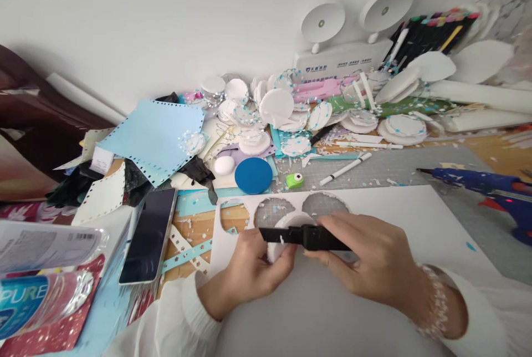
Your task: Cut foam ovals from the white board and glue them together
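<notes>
A large white foam sheet [407, 218] lies in front of me with three round holes cut along its far edge. My right hand [366, 260] is closed around a black cutter tool [303, 236] held level over the sheet. My left hand [253, 268] pinches a white foam disc [293, 221] at the tool's left end, beside the holes. Both wrists wear white sleeves, and a bead bracelet sits on the right one.
A blue glue gun [490, 185] lies at the right on the grey cutting mat [394, 171]. A black phone [149, 235] rests at the left. A blue disc [253, 175], a green punch [294, 180], a white marker [344, 169] and piles of white discs crowd the back.
</notes>
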A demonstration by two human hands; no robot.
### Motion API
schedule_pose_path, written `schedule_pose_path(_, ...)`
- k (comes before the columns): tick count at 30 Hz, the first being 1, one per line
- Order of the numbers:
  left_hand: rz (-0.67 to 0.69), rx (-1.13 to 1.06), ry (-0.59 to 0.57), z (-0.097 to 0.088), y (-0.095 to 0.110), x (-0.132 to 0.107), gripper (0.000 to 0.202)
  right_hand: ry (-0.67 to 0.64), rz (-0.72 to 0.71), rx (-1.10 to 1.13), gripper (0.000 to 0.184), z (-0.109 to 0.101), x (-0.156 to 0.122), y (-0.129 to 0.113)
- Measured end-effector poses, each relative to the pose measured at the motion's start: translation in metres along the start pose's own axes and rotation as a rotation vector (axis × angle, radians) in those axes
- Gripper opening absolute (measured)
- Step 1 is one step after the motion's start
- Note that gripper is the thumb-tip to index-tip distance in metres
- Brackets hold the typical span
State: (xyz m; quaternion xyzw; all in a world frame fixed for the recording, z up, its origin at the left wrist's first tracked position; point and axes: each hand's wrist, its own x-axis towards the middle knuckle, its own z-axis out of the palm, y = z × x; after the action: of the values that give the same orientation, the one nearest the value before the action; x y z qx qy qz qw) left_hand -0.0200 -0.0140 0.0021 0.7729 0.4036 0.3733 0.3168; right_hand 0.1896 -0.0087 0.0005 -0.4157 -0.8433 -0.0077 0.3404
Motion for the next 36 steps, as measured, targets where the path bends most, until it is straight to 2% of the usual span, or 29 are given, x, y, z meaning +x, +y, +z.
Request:
schedule_pose_path(5,-0.13,-0.051,0.035,-0.001,-0.001,-0.002,0.033,0.072,0.07,-0.05,0.023,0.0,0.0,0.009)
schedule_pose_path(10,-0.067,-0.017,0.056,0.001,-0.002,0.0,0.025,-0.008,0.034,0.027,0.024,0.0,0.0,0.002)
schedule_pose_path(20,-0.107,-0.025,0.067,0.0,-0.001,-0.001,0.032,0.025,0.059,0.021,0.024,-0.001,0.0,0.003)
schedule_pose_path(25,0.015,-0.002,0.067,0.001,-0.001,-0.001,0.024,0.01,0.04,0.042,0.024,-0.001,0.001,0.001)
schedule_pose_path(31,-0.176,-0.039,0.08,-0.001,0.0,-0.004,0.033,0.087,0.151,-0.014,0.019,-0.002,-0.001,0.016)
schedule_pose_path(36,-0.213,-0.071,0.098,0.004,-0.008,-0.006,0.028,0.064,0.062,0.021,0.021,-0.002,0.0,0.009)
